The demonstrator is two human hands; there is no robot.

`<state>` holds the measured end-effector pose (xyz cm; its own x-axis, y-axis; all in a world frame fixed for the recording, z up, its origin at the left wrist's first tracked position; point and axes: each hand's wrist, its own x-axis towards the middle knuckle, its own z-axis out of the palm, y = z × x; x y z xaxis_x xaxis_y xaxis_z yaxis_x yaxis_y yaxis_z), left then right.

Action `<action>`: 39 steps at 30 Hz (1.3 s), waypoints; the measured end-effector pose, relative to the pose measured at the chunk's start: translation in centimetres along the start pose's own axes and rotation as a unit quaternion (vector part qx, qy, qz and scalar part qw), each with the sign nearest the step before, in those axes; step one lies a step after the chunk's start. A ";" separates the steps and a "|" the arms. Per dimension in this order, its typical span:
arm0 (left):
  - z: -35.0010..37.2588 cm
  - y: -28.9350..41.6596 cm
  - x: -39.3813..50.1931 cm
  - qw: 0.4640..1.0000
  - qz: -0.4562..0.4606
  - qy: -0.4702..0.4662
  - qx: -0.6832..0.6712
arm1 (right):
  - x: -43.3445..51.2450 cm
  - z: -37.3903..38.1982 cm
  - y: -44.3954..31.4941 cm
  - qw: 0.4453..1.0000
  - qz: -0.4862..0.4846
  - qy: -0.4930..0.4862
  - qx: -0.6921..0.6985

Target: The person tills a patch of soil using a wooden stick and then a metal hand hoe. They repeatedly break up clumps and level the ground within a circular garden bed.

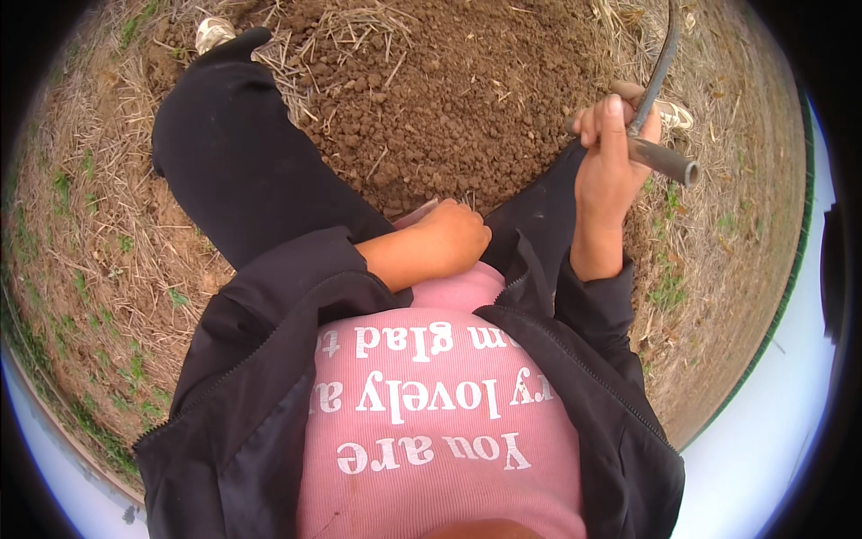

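My right hand grips a short hollow metal pipe, the crossbar of a T-shaped metal tool handle. A curved metal rod rises from this pipe between my fingers and runs out at the top edge; its far end is hidden. My left hand rests low at my waist, by the hem of a pink ribbed shirt, with its fingers curled. Whether it holds something cannot be seen. Loose brown soil lies between my spread legs, in front of both hands.
My legs, in black trousers, frame the loose soil. A light shoe shows at upper left, another behind the right hand. Dry straw lies on the soil; straw and small green weeds cover the ground on both sides.
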<state>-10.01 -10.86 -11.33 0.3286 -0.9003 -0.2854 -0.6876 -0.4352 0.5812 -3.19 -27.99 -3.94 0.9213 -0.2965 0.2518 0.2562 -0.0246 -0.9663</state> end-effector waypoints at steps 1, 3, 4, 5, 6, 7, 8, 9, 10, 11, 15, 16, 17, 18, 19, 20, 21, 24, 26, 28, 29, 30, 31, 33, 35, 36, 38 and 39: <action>0.0 -0.1 0.0 1.000 -0.001 0.002 0.002 | -0.2 0.6 1.9 0.997 -0.049 0.016 -0.065; 0.0 -0.1 0.0 1.000 -0.001 0.004 0.003 | -2.6 1.8 6.4 0.971 -0.059 0.017 -0.230; 0.0 -0.1 0.0 1.000 -0.002 0.001 0.005 | -4.6 2.2 8.2 0.968 0.057 -0.039 -0.242; -0.1 -0.1 0.0 1.000 -0.004 -0.001 0.007 | -6.2 2.7 9.9 0.949 0.234 -0.095 -0.191; -0.2 -0.1 -0.1 1.000 -0.005 -0.004 0.008 | -6.9 2.5 10.9 0.838 0.532 -0.099 -0.065; -0.3 0.0 -0.2 1.000 -0.005 -0.015 0.008 | -7.7 2.4 11.3 0.805 0.585 -0.092 -0.038; -0.4 0.1 -0.2 1.000 -0.004 -0.026 0.008 | -7.9 2.0 11.0 0.808 0.582 -0.083 0.039; -0.5 0.0 -0.1 0.999 -0.009 -0.031 0.006 | -7.7 1.6 10.2 0.796 0.601 -0.040 0.064; -0.5 0.2 -0.3 1.000 -0.014 -0.020 0.008 | -6.6 1.2 8.9 0.816 0.563 -0.068 0.111; -0.6 0.5 -0.5 1.000 -0.006 -0.024 -0.004 | -5.5 0.9 7.3 0.836 0.528 -0.054 0.135; -1.0 0.3 -0.3 1.000 0.006 -0.009 -0.001 | -1.4 1.8 1.4 0.954 0.261 -0.096 0.107; -1.0 0.3 -0.2 1.000 0.001 -0.014 -0.002 | -0.7 2.0 0.9 0.973 0.210 -0.067 0.074; -0.9 0.2 -0.1 1.000 -0.004 -0.018 -0.002 | -0.8 2.4 0.8 0.985 0.141 -0.068 0.068; -0.8 0.2 0.0 1.000 -0.005 -0.022 -0.003 | -1.1 2.7 1.5 0.994 0.086 -0.049 0.042; -0.7 0.2 0.1 1.000 -0.005 -0.025 -0.005 | -2.0 2.9 2.6 0.998 0.034 -0.044 -0.029; -0.5 0.1 0.1 1.000 -0.006 -0.027 -0.006 | -3.4 3.1 4.1 0.991 0.020 -0.058 -0.122; -0.3 0.1 0.2 1.000 0.000 -0.011 0.002 | -5.1 3.1 5.8 0.974 0.016 -0.070 -0.216; 0.1 -0.1 0.0 0.999 0.014 0.028 0.027 | -9.0 2.9 10.7 0.898 0.297 -0.251 -0.204; 0.1 -0.2 -0.1 0.999 0.019 0.028 0.042 | -9.5 1.8 11.6 0.834 0.487 -0.228 -0.123; 0.1 -0.2 -0.2 0.999 0.003 0.027 0.024 | -8.4 1.1 10.2 0.812 0.571 -0.118 -0.025; 0.1 0.0 -0.2 1.000 0.002 0.009 0.010 | -7.3 1.0 8.9 0.845 0.516 -0.144 -0.007; 0.0 -0.1 -0.2 0.999 0.017 0.028 0.018 | -6.0 1.3 7.3 0.872 0.464 -0.157 0.006; 0.0 -0.1 -0.1 0.999 0.022 0.041 0.025 | -4.9 2.1 5.8 0.903 0.401 -0.142 -0.057; 0.3 0.0 -0.1 0.997 0.028 0.062 0.031 | -3.4 3.3 2.9 0.952 0.264 -0.153 -0.021; 0.6 -0.1 0.1 0.998 0.021 0.046 0.025 | -2.8 4.4 1.9 0.975 0.167 -0.149 -0.005; 0.8 -0.2 0.3 0.999 0.019 0.044 0.022 | -3.0 4.7 2.3 0.982 0.124 -0.141 -0.032; 1.1 -0.4 0.5 0.998 0.010 0.061 -0.025 | -5.1 4.7 4.4 0.975 0.023 -0.149 -0.161; 1.2 -0.5 0.5 0.996 0.006 0.074 -0.049 | -6.9 4.2 5.8 0.956 0.015 -0.168 -0.239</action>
<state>-10.31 -11.05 -12.70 0.4166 -0.8936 -0.1669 -0.6284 -0.4158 0.6575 -6.77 -22.05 -11.07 0.9888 0.0179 0.1480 0.1385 -0.4780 -0.8674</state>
